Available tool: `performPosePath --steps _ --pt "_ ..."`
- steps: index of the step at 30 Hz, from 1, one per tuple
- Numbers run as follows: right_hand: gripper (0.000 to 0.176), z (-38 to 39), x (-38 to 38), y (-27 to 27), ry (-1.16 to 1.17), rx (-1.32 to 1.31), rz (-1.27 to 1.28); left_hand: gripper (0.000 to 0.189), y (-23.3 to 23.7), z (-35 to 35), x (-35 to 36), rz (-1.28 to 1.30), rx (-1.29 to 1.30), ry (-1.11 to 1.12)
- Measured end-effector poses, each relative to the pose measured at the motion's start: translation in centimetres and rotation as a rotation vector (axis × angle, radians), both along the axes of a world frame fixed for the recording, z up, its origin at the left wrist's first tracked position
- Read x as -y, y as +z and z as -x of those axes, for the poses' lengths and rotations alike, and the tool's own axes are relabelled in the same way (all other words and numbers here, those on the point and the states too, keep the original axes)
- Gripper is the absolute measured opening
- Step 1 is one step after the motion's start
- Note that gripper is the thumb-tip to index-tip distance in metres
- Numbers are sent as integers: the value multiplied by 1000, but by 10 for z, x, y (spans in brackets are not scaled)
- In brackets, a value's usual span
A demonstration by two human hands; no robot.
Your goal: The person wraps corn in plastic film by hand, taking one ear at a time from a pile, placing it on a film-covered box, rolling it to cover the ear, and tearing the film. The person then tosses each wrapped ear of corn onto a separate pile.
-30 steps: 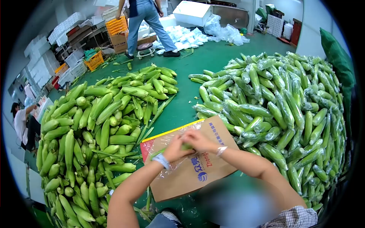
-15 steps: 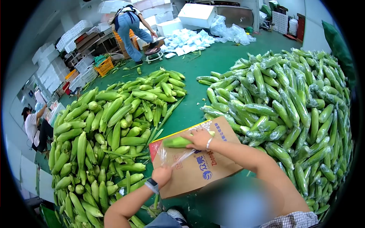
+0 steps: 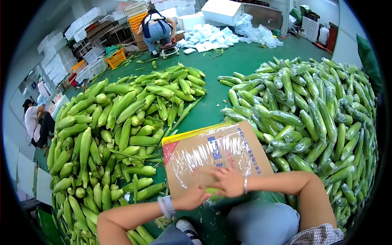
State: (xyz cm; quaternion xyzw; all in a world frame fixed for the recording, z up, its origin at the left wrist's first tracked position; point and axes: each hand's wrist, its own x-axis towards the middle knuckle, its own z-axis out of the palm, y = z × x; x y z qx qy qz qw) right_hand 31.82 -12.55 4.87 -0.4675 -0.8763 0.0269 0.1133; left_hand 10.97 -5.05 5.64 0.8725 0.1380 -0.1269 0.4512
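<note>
A printed cardboard box (image 3: 179,173) lies on the floor before me, with shiny clear plastic film (image 3: 200,149) stretched over its top. At its near edge, an ear of corn (image 3: 213,192) in green husk shows between my hands, mostly covered by them. My left hand (image 3: 191,198) is closed at the corn's left end; whether film is also in its fingers cannot be made out. My right hand (image 3: 229,182) curls over the corn from the right, its fingertips slightly blurred.
Unwrapped husked corn (image 3: 122,134) is heaped at left, film-wrapped corn (image 3: 310,118) at right. A strip of green floor (image 3: 200,112) runs between. Farther back are a bending person (image 3: 157,30), white packets (image 3: 208,36) and an orange crate (image 3: 116,58). Another person (image 3: 34,122) sits far left.
The corn and both hands have come toward me, from the middle of the box to its near edge. Film now spans the box top. The person at the back has bent lower over the stool.
</note>
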Motion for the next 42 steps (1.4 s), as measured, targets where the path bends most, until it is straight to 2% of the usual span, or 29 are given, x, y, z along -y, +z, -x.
performPosePath --steps 2,4,6,8,9,10,11,13,14,15,16,17,18,19,21,23,25,26,27,28,29,31,33,35,36,38,39,41,42 --pt "38 -6 -41 0 -122 84 -25 60 26 -27 13 -903 64 70" --pt "33 -11 -94 -6 -388 128 111 69 32 -50 18 -963 126 43" --pt "33 -13 -132 -1 -446 226 155 83 22 -63 18 -1121 162 30" --pt "33 -14 -149 14 -567 174 276 89 4 -79 -4 -1350 101 155" --pt "31 -19 -154 27 -521 296 376 90 2 -90 -18 -1231 11 203" --pt "28 -21 -166 26 -574 345 524 88 -1 -101 -38 -988 -85 271" --pt "28 -28 -175 20 -573 337 524 87 -2 -104 -55 -898 -31 304" --pt "32 -46 -190 5 -653 181 568 79 -28 -106 -93 -864 241 307" --pt "32 -47 -192 4 -666 136 558 79 -25 -108 -97 -869 242 303" --pt "32 -47 -191 1 -670 130 555 72 -22 -109 -100 -756 192 304" --pt "33 -40 -185 8 -640 245 586 65 -20 -108 -100 -640 139 305" --pt "34 -31 -175 21 -606 364 614 65 -18 -103 -94 -641 138 307" --pt "35 -22 -161 35 -638 314 576 58 -16 -94 -85 -551 135 205" --pt "30 -24 -174 -1 -606 376 512 52 -13 -86 -73 -461 131 104" --pt "24 -32 -164 -15 -645 165 392 49 3 -69 -47 -405 81 44" --pt "23 -39 -154 2 -609 163 472 47 21 -56 -29 -279 -68 -222" --pt "23 -42 -143 -3 -548 175 566 46 28 -47 -6 139 -225 -704" --pt "28 -45 -139 -16 -593 111 489 44 23 -38 6 398 -413 -857" --pt "35 -46 -137 -29 -620 50 416 43 15 -27 19 671 -583 -995" --pt "36 -48 -132 -32 -586 61 405 48 6 -10 24 855 -601 -976" --pt "36 -48 -124 -30 -542 71 400 55 7 7 20 857 -402 -842" --pt "41 -47 -103 -21 -529 -57 362 58 0 54 19 1376 -492 -42" --pt "44 -41 -77 -11 -408 -218 303 51 -9 77 21 1873 -125 245" --pt "50 -27 -51 -18 -198 -338 307 49 16 74 23 1418 298 612" --pt "53 -10 -39 -7 -149 -614 547 49 18 68 22 1427 308 626" --pt "61 38 -19 -2 -5 -1090 990 46 15 52 25 1170 715 1070" --pt "66 56 -9 -5 94 -1289 1187 46 13 46 26 1193 716 1084" --pt "74 84 7 8 -10 -1378 1170 47 12 35 23 1291 928 1135" --pt "64 92 11 19 -178 -1536 1352 39 15 31 23 1186 1024 1134"
